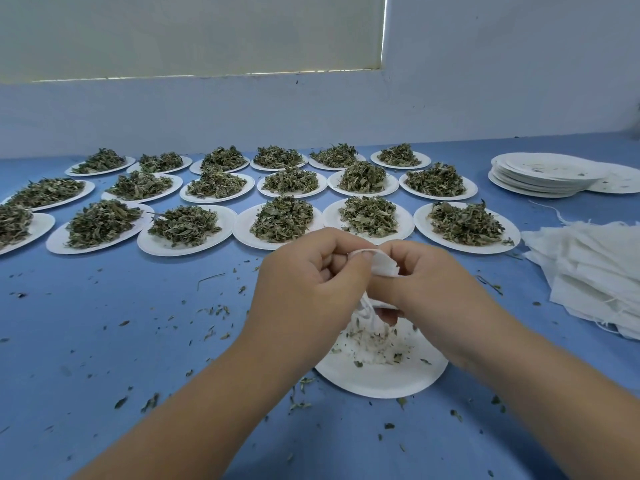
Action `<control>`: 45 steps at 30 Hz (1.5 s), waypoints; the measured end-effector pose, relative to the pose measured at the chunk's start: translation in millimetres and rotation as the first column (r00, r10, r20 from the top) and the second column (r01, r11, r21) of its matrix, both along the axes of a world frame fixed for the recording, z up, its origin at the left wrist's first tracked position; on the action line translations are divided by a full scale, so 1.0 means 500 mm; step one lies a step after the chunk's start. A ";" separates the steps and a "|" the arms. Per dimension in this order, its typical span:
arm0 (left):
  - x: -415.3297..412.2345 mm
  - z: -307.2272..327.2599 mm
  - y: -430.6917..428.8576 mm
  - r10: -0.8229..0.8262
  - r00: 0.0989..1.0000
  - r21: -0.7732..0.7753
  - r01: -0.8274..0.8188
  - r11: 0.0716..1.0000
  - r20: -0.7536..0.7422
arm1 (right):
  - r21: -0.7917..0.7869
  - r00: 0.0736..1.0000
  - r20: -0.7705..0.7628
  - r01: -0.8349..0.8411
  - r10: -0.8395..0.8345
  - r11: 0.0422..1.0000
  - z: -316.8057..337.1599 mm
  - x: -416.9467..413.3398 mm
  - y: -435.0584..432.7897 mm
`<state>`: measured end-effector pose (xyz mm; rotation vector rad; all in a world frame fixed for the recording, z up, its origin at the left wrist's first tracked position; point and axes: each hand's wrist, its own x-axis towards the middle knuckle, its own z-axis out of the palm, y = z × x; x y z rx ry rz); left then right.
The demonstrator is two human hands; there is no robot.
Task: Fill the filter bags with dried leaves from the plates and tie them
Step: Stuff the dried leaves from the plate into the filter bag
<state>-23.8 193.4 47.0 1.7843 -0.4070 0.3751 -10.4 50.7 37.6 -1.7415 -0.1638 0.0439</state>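
Broadly, the blue counter [104, 341] is seen across the whole lower view and is bounded at the back by a pale wall [311, 109]. Its far half is taken up by three rows of white plates [188, 250], set rim to rim or nearly so, each heaped with dried leaves [285, 220]. At the right edge a loose pile of filter bags [595, 271] is laid, with frayed threads trailing from it. Behind it, well apart, a stack of plates [533, 183] bearing only specks is kept. Between the front row and the near edge, open blue surface is left to the left of the forearms. A near plate [381, 382], strewn with leaf dust, is placed directly below the hands. Above it, one filter bag [384, 265] is pinched at its gathered top by the curled fingers of the left hand [308, 282] and the right hand [429, 282]; its body is mostly hidden behind them. Leaf crumbs [214, 310] are scattered over the open surface.
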 end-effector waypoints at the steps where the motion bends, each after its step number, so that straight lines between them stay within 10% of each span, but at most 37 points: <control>1: -0.001 0.000 -0.001 0.001 1.000 0.006 -0.001 1.000 0.005 | -0.002 0.999 0.013 0.032 -0.032 0.999 -0.002 0.001 0.003; 11: 0.014 -0.002 0.021 0.129 0.991 0.011 -0.130 0.991 0.042 | 0.068 0.973 -0.087 -0.210 0.216 0.975 0.031 -0.009 -0.042; 17: 0.025 0.005 0.046 0.170 0.984 -0.045 -0.167 0.985 0.056 | -0.635 0.985 0.043 -0.100 0.165 0.766 0.053 -0.005 -0.109; 23: 0.028 0.003 0.045 0.169 0.984 -0.046 -0.166 0.985 0.062 | -0.858 0.951 -0.093 -0.226 0.294 0.462 0.015 -0.001 -0.101; 45: 0.026 0.001 0.037 0.169 0.984 -0.036 -0.168 0.985 0.059 | -0.863 0.947 0.109 -0.061 0.302 0.502 -0.004 0.015 -0.054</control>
